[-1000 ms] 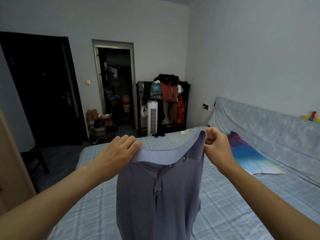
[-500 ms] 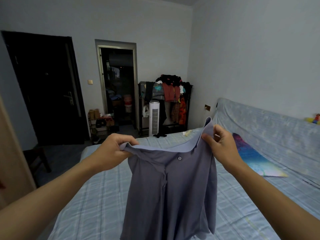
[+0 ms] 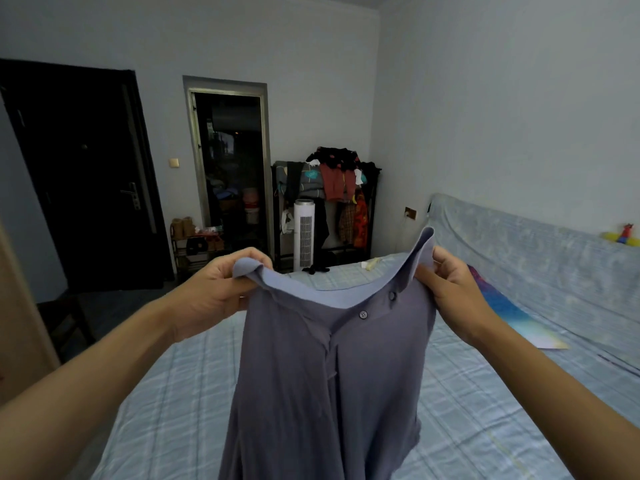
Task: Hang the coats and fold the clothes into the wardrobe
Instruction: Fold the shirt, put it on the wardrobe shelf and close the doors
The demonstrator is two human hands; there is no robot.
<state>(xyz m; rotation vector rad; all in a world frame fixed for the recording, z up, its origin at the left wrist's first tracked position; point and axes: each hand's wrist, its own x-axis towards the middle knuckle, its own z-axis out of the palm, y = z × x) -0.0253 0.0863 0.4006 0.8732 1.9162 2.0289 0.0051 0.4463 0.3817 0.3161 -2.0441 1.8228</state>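
Left grip (image 3: 214, 292) is clamped on the shirt (image 3: 322, 375) at one end of the collar (image 3: 332, 294), fingers curled over a bunched fold of fabric. Right grip (image 3: 453, 292) pinches the other end, thumb on the near side, w/ that collar tip poking up above the knuckles. Both arms reach fwd, hands well apart, so the collar sags in a shallow curve btwn them. Shirt is grey-blue w/ a paler collar, held up in the air over the bed (image 3: 156, 393). Its body hangs straight down, creased along the placket, and runs out of the bottom of the view. Upper button (image 3: 392, 295) sits near the right grip, lower button (image 3: 363, 314) just below the collar's dip. Bed has a pale blue checked sheet. A bright multicolour mat (image 3: 516, 320) lies on its right side, just beyond the right forearm. Small pale scrap (image 3: 372, 263) sits at the bed's far edge, can't tell what. Far wall: rack (image 3: 332, 188) piled w/ clothes, white tower fan (image 3: 304, 233) in front of it. Left of that an open doorway (image 3: 230, 161), dark inside, w/ a low shoe shelf (image 3: 195, 242) at its foot. Black door (image 3: 86, 174) further left, closed. Toy (image 3: 623, 233) sits on the covered headboard (image 3: 536, 244) at far right.
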